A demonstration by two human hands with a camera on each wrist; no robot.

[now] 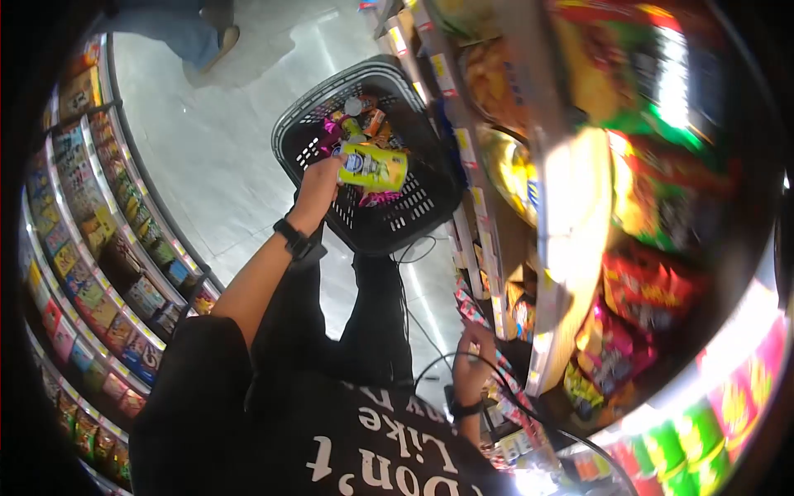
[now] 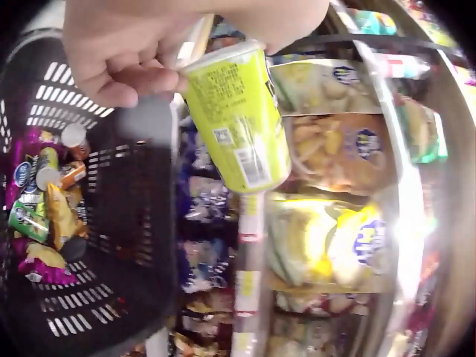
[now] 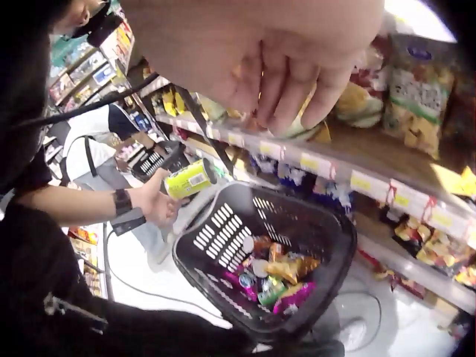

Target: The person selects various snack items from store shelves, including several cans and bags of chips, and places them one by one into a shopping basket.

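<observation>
Lime-green and printed, the snack cup (image 2: 239, 126) was near the black plastic basket (image 2: 152, 193), pinched toward its pale rim by the left hand (image 1: 318, 188), a hold that seemingly left most of its label uncovered. Shiny snack packets (image 3: 294, 268) lay loose inside, presumably kept together by the basket's slotted walls. The right hand's (image 3: 282, 56) fingers hung loosely bent, apparently holding nothing.

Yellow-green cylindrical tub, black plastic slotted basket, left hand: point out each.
Yellow-green cylindrical tub (image 2: 239, 123): left wrist view, middle of its printed side.
Black plastic slotted basket (image 3: 316, 227): right wrist view, bare inner wall.
Left hand (image 1: 318, 187): head view, back of the hand.
</observation>
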